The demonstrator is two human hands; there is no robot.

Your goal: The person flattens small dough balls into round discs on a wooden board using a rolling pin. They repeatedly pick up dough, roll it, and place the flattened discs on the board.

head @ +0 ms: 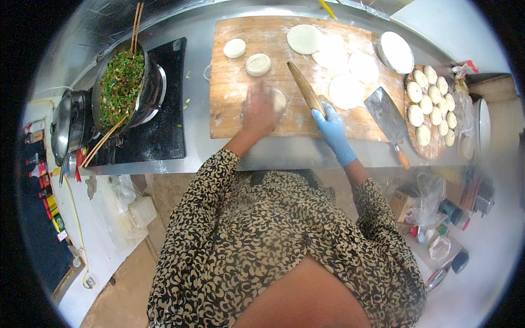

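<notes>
My left hand is bare and blurred by motion, low over the wooden board. A small dough round shows beside it, partly covered by the hand; whether the fingers grip it cannot be made out. In a blue glove, my right hand holds the near end of a tapered wooden rolling pin, whose far end points up and left across the board. Two more small dough rounds, one plain and one dimpled, lie farther back. Several rolled-out wrappers overlap or sit close together right of the pin.
Left, a wok of chopped green filling with chopsticks stands on a black cooktop. A white bowl, a broad metal scraper and a round tray of dough pieces occupy the right side.
</notes>
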